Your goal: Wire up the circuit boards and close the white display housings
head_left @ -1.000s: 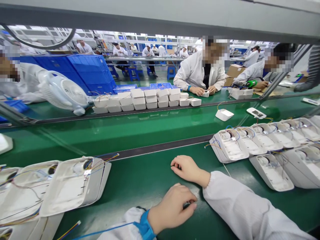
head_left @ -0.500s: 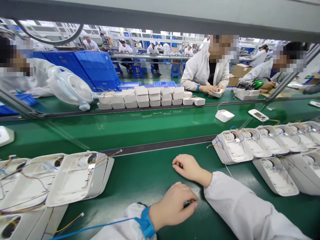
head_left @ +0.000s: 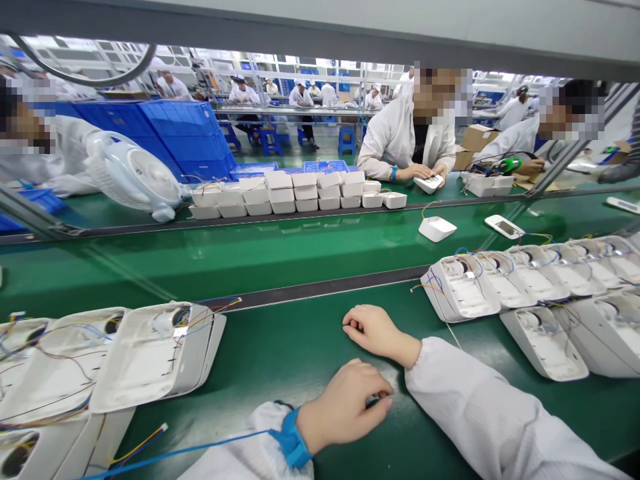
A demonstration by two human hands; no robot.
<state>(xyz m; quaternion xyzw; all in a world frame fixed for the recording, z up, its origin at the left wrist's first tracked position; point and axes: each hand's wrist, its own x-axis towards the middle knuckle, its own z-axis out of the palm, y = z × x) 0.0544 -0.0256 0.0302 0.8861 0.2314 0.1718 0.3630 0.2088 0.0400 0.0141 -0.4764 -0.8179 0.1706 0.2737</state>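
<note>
My left hand [head_left: 345, 407] rests on the green bench mat [head_left: 280, 360] with its fingers curled over a small dark object I cannot make out; a blue wrist strap [head_left: 289, 440] with a blue cord circles the wrist. My right hand [head_left: 373, 330] lies a little farther out on the mat, fingers curled under in a loose fist, nothing visible in it. White plastic housings with coloured wires [head_left: 150, 353] overlap in a row to my left. A similar row of housings [head_left: 463, 293] lies to my right.
A green conveyor belt [head_left: 300, 250] runs across beyond the black strip. Stacked white boxes [head_left: 300, 193] and a white fan [head_left: 135, 180] stand on the far bench. People in white coats work opposite. Blue crates [head_left: 170, 133] stand behind. A grey beam crosses overhead.
Both hands stay almost still on the mat. The view has shifted slightly. The person opposite has moved a white part in their hands.
</note>
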